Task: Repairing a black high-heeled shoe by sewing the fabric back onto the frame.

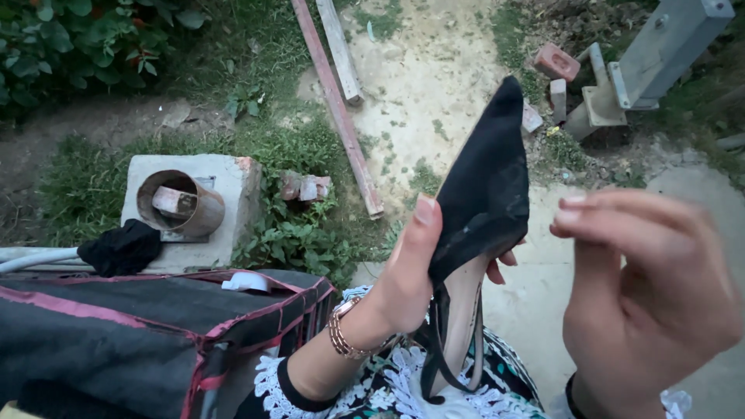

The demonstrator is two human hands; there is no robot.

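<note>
My left hand point(407, 271) grips a black pointed-toe shoe point(485, 186) around its middle, toe pointing up and away, the beige insole and thin black straps hanging down toward my lap. A gold bracelet sits on that wrist. My right hand point(644, 295) hovers just right of the shoe, fingers loosely curled and apart, holding nothing and not touching the shoe.
A dark bag with pink trim point(140, 334) lies at lower left. Behind it stands a concrete block point(233, 194) with a rusty pipe point(182, 203) and a black cloth point(120, 247). Wooden planks point(341, 109), bricks point(555, 62) and a grey metal post point(667, 46) lie on the dirt and grass.
</note>
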